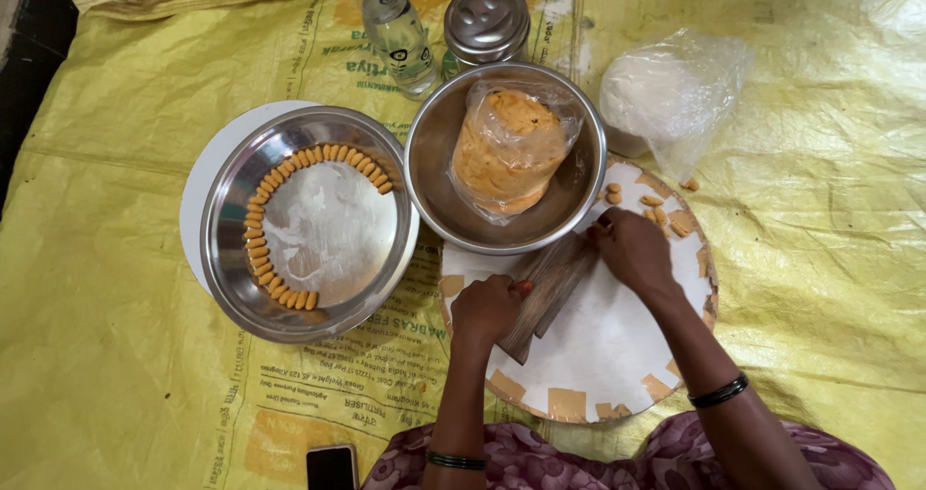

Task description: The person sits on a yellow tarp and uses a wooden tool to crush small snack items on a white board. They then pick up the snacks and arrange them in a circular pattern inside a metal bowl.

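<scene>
Orange dough (506,152) (yellow sheet (116,355)), brown board (545,292).

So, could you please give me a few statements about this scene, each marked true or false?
1. Both hands rest on the wooden board. True: the left hand holds its near end, the right hand its far end.
2. The orange pieces in the left steel plate lie heaped in its middle. False: they lie in a curved row along its rim.
3. The orange dough sits in a clear bag inside the steel bowl. True.
4. The phone lies on the round white board. False: it lies on the yellow sheet, near the bottom edge.
</scene>
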